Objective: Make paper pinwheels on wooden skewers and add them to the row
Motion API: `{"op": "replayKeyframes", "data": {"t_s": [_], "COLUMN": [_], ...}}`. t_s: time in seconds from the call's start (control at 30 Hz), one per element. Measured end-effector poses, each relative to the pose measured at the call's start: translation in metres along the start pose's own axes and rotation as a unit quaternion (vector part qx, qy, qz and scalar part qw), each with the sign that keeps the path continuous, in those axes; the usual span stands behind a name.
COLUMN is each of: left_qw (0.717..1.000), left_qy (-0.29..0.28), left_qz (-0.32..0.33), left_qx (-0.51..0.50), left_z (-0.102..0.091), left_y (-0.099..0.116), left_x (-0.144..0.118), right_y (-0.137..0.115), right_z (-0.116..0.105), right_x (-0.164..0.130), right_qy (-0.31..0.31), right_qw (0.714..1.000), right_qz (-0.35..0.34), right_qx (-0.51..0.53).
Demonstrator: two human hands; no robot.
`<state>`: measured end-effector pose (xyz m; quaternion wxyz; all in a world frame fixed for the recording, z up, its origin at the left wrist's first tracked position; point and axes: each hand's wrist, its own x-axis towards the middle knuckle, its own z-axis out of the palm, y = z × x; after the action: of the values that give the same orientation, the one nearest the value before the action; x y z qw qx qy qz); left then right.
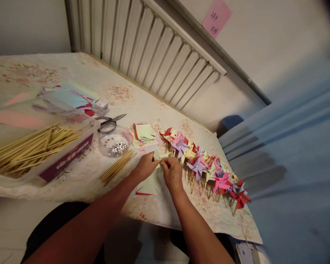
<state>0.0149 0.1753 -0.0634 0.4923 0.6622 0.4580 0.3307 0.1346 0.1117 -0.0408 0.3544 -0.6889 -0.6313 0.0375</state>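
Observation:
Between my two hands is a pale green paper pinwheel [162,156], partly folded, its far side hidden by my fingers. My left hand [147,165] pinches its left side, thumb on the paper. My right hand [172,172] has its fingers curled and pressed together at the paper's right lower edge; whether a pin is in them is too small to tell. Under the hands lie pale green paper squares [150,185] with a red edge showing beneath. Just right of my right hand are finished pinwheels on sticks [198,167] in several colours, lying in rows.
Left of my hands lie loose sticks [117,167], a clear round tub of metal pins [117,146], scissors [110,123] and stacked coloured squares [144,132]. A plastic box of sticks [68,167] fills the left side. More paper sheets [68,97] and small boxes [101,105] sit behind. A blue curtain [291,165] hangs at right.

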Motion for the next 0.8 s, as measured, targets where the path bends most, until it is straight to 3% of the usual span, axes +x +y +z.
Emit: {"op": "replayKeyframes", "data": {"t_s": [0.07, 0.13, 0.33, 0.4, 0.53, 0.6, 0.8], "left_qw": [1.000, 1.000, 1.000, 1.000, 1.000, 1.000, 0.999], "left_qy": [0.001, 0.001, 0.014, 0.010, 0.006, 0.008, 0.013], "left_qz": [0.001, 0.006, 0.004, -0.002, -0.002, -0.001, -0.005], "left_qx": [-0.002, -0.013, -0.027, -0.019, -0.009, -0.011, -0.031], "left_z": [0.000, -0.001, -0.001, -0.001, -0.001, -0.001, -0.002], "left_y": [0.000, 0.000, -0.001, -0.001, 0.000, 0.001, 0.000], "left_x": [0.000, 0.000, 0.000, 0.001, 0.001, 0.001, 0.001], "right_y": [-0.002, -0.002, 0.003, 0.002, -0.002, -0.002, 0.006], "right_z": [-0.005, -0.004, 0.014, 0.012, 0.000, -0.001, 0.016], "right_x": [0.001, 0.002, 0.003, 0.003, 0.003, 0.004, 0.004], "right_qy": [-0.010, -0.008, 0.009, 0.005, -0.009, -0.010, 0.012], "right_qw": [0.997, 0.998, 0.984, 0.991, 0.999, 0.999, 0.985], "right_qz": [-0.052, -0.049, 0.132, 0.102, -0.032, -0.039, 0.121], "right_qx": [-0.050, -0.048, 0.119, 0.090, -0.032, -0.037, 0.123]}}
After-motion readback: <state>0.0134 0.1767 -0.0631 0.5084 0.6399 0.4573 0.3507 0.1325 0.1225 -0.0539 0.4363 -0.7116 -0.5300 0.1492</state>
